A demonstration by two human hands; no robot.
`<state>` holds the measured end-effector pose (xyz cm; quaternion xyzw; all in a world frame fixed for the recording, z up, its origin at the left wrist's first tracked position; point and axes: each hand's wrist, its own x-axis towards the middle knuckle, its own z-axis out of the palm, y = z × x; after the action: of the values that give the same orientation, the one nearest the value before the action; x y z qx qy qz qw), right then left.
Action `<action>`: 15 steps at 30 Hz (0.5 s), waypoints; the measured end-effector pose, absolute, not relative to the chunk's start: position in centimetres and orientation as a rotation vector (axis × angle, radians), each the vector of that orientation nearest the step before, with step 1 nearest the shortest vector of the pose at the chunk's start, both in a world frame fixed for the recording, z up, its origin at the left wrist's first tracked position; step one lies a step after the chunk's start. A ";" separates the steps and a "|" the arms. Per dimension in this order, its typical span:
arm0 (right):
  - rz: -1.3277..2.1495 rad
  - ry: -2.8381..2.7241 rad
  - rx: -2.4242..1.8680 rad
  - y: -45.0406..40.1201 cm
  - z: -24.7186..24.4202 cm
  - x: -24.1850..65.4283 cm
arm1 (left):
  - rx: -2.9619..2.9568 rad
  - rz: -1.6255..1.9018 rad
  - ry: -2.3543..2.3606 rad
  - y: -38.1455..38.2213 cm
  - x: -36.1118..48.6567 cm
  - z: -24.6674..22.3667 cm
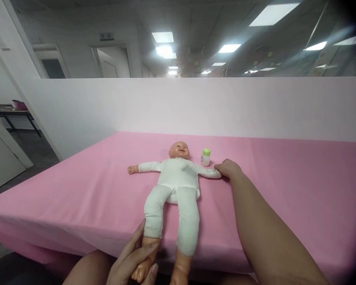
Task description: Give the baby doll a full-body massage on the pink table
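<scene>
A baby doll [179, 174] in a white cloth suit lies on its back on the pink-covered table, head away from me and arms spread. Its feet hang at the near edge. My left hand [132, 255] wraps round the doll's foot and lower leg on the left side, fingers along the ankle. At the doll's hand on the right side, my right hand [230, 169] is closed, with thumb and fingers pinching it; most of that small hand is hidden. A small clear bottle with a green lid [205, 157] stands upright beside the doll's shoulder, close to my right hand.
The pink cloth [86, 190] covers the wide table and drapes over its front edge. A white low wall [195, 105] with glass above borders the far side. Far left, a dark-legged table [13, 113] holds several items. My knees are under the near edge.
</scene>
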<state>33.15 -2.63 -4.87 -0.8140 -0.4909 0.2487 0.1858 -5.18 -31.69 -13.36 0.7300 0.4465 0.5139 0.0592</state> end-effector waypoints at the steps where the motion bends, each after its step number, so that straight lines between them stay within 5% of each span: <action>1: 0.673 -1.375 -2.266 -2.5 -5.0 33.2 | 2.209 1.564 1.348 -31.7 -5.1 -13.2; 8: 0.285 -1.192 -1.812 -3.1 -4.1 30.3 | 2.144 1.608 1.365 -29.8 -4.3 -9.7; 15: 0.454 -1.536 -1.155 -6.0 -3.2 22.3 | 2.029 1.415 1.294 -24.6 -2.7 -5.0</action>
<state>22.28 -6.04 -3.22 -0.4883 -0.6490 0.1917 0.5510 -2.72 -24.62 -4.99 0.7156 0.4565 0.4992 0.1741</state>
